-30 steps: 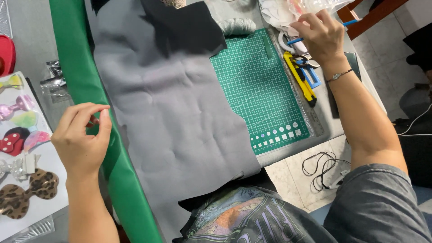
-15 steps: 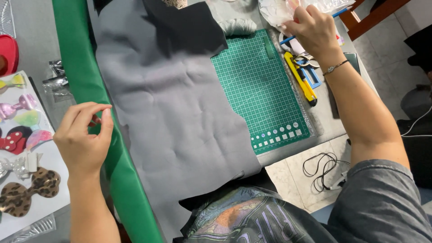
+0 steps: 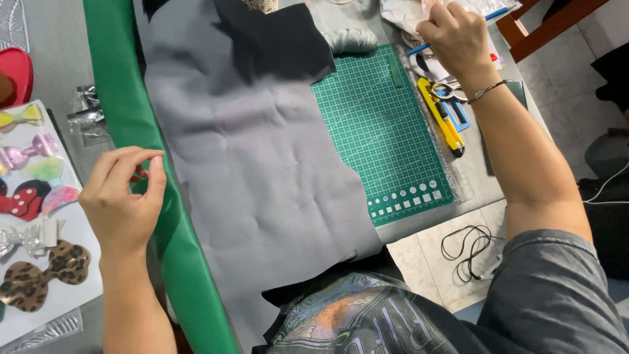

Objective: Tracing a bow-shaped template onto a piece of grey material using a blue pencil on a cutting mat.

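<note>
My left hand (image 3: 123, 200) hovers over the left edge of a green fabric strip (image 3: 134, 131), thumb and forefinger pinched on a small red piece (image 3: 138, 176). My right hand (image 3: 458, 39) is at the far right, past the green cutting mat (image 3: 383, 131). Its fingers curl down into a pile of white packets (image 3: 403, 13), next to a blue pen (image 3: 424, 47). What it grips is hidden. A large grey fabric sheet (image 3: 249, 170) lies between my hands, with a black piece (image 3: 275, 36) on its far end.
A white card with several bow shapes (image 3: 36, 216) lies at the left, beside a red item (image 3: 16, 72). A yellow utility knife (image 3: 442, 118) and small scissors (image 3: 449, 88) sit right of the mat. A black cord (image 3: 468, 246) lies on the floor.
My right hand has shifted slightly within the clutter at the far right. My left hand keeps its pinch and has barely moved.
</note>
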